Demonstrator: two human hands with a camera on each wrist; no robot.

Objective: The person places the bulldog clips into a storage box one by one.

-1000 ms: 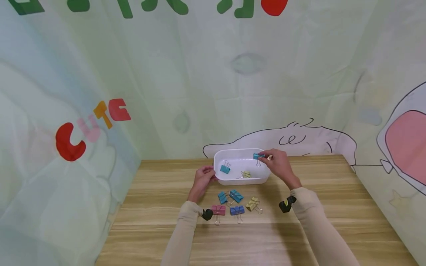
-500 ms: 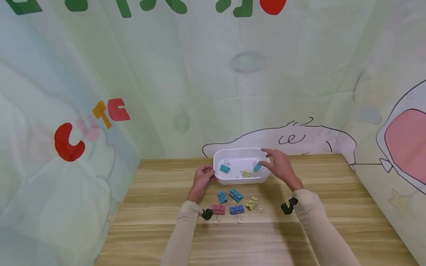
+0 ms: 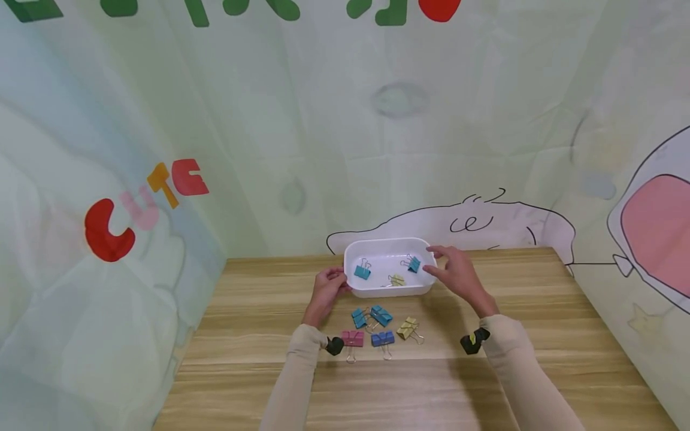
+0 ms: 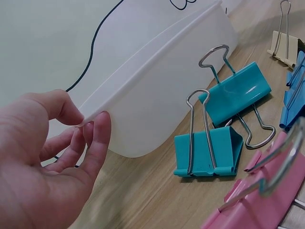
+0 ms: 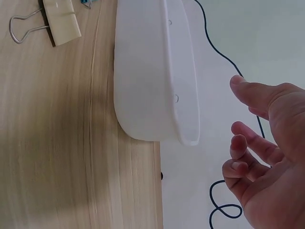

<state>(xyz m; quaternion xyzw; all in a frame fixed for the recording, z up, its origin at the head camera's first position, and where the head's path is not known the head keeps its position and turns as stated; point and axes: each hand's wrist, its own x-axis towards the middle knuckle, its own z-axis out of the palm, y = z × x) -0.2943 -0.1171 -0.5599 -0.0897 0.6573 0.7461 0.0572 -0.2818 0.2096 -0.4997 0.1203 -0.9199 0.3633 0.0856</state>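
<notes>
My left hand (image 3: 326, 294) pinches the left end of a white plastic tray (image 4: 162, 81) at its rim, thumb inside and fingertips outside. Inside the tray lie a teal binder clip (image 3: 362, 272) at the left, another teal binder clip (image 3: 413, 264) at the right, and a yellow binder clip (image 3: 398, 280) near the front wall. My right hand (image 3: 458, 276) is by the tray's right end, thumb and fingers spread apart with nothing between them. In the right wrist view that hand (image 5: 269, 152) shows its fingers loosely bent.
In front of the tray, on the wooden table (image 3: 259, 311), lie two teal binder clips (image 4: 238, 93), a pink binder clip (image 3: 353, 339), a blue binder clip (image 3: 383, 339) and a yellow binder clip (image 3: 408, 328). A printed cloth backdrop (image 3: 302, 143) rises behind the table's back edge.
A second ago my right hand held a teal binder clip over the tray's right side. It let go, and that clip now lies in the tray. The left hand stays at the rim.
</notes>
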